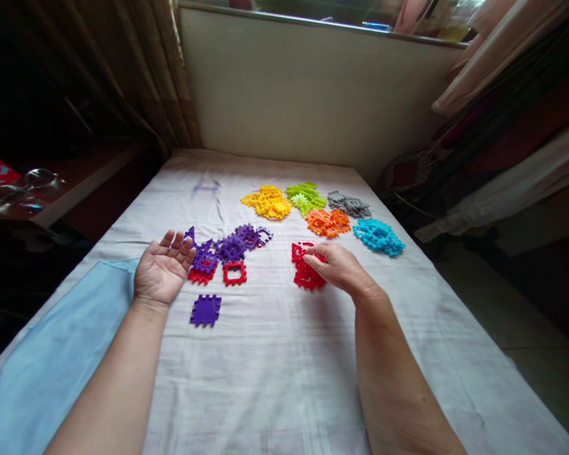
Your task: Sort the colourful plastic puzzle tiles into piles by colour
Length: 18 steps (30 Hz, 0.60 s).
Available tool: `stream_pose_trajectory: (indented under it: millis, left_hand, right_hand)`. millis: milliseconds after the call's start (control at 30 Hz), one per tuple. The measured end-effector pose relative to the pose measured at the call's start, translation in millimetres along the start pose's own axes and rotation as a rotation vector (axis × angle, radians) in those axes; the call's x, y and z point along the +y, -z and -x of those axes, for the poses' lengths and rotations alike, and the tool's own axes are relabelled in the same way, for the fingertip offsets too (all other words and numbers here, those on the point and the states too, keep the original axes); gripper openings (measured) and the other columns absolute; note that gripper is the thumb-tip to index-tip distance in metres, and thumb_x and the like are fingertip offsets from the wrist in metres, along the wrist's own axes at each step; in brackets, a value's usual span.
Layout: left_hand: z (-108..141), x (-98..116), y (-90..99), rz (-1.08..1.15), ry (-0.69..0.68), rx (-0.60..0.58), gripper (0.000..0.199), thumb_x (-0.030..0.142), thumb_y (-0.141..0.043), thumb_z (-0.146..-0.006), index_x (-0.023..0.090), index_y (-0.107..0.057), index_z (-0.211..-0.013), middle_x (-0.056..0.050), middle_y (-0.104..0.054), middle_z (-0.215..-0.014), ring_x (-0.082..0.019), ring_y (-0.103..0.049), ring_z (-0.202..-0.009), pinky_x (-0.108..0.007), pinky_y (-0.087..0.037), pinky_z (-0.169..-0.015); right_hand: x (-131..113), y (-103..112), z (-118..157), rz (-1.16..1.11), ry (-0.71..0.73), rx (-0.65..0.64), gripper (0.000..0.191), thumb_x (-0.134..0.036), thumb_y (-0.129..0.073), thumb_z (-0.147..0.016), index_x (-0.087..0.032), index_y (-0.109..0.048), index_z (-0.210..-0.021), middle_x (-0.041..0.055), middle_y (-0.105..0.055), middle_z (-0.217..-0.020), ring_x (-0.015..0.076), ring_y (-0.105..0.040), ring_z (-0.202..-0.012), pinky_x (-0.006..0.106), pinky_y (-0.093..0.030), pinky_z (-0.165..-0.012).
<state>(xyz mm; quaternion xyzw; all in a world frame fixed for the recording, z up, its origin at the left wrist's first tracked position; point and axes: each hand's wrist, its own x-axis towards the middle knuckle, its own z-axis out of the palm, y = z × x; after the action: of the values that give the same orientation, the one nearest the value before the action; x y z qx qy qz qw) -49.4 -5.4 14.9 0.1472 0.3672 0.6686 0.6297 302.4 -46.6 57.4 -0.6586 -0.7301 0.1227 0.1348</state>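
Observation:
My left hand is palm up with its fingers spread and nothing in it. Beside its fingertips lies a heap of purple interlocking tiles, with a red tile partly under it. A red square frame tile sits just in front of the heap, and a solid purple tile lies alone nearer to me. My right hand is at the pile of red interlocking tiles, thumb and fingers pinched on a red tile at its edge. The fingers hide part of that pile.
Farther back lie heaps of yellow, green, grey, orange and blue tiles. A light blue cloth covers the left side of the sheeted bed. Glasses rest on the side table.

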Motion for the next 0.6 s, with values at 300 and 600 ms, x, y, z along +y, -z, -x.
stream_pose_trajectory:
  millis: [300, 600]
  left_hand:
    - [0.6, -2.1, 0.7, -0.024, -0.019, -0.005, 0.019, 0.035, -0.059, -0.087, 0.020, -0.069, -0.095, -0.006, -0.075, -0.099, -0.020, -0.072, -0.092, -0.035, -0.061, -0.080]
    - [1.0, -7.1, -1.3, -0.065, -0.049, -0.013, 0.019, 0.032, -0.067, -0.081, 0.020, -0.069, -0.096, -0.005, -0.075, -0.101, -0.019, -0.070, -0.101, -0.035, -0.056, -0.095]
  right_hand:
    - [-37.1, -19.9, -0.8, 0.063, 0.205, -0.022, 0.024, -0.031, -0.056, -0.094, -0.020, -0.074, -0.105, 0.0112, -0.071, -0.112, 0.0239, -0.065, -0.107, 0.037, -0.047, -0.097]
    - [-92.6, -77.5, 11.7, 0.089, 0.370, -0.077, 0.045, -0.040, -0.058, -0.092, -0.027, -0.058, -0.135, 0.0147, -0.044, -0.152, 0.0322, -0.037, -0.141, 0.050, -0.038, -0.108]
